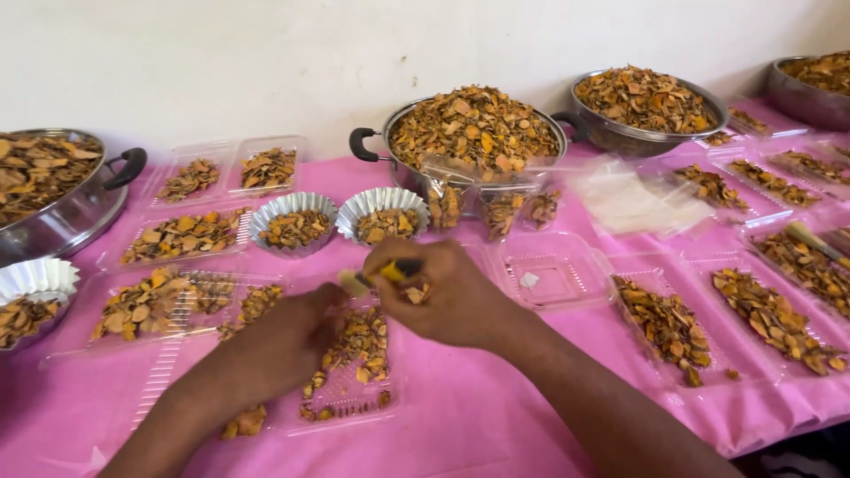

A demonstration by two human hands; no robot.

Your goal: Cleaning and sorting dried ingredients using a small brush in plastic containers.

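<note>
My right hand (447, 296) is closed around a small brush with a yellow and black handle (390, 271), its pale bristles pointing left. It hovers over a clear plastic tray (354, 389) that holds orange-brown dried chips (359, 341). My left hand (283, 341) rests on the left side of that tray, fingers curled down among the chips. Whether it grips any is hidden.
Several clear trays of the same chips cover the pink tablecloth (478, 416). Two fluted foil cups (294, 221) stand behind my hands. A heaped steel pot (474, 133), metal bowls (642, 102) and a big pan (53, 190) line the wall. An empty tray (553, 274) lies right of my hand.
</note>
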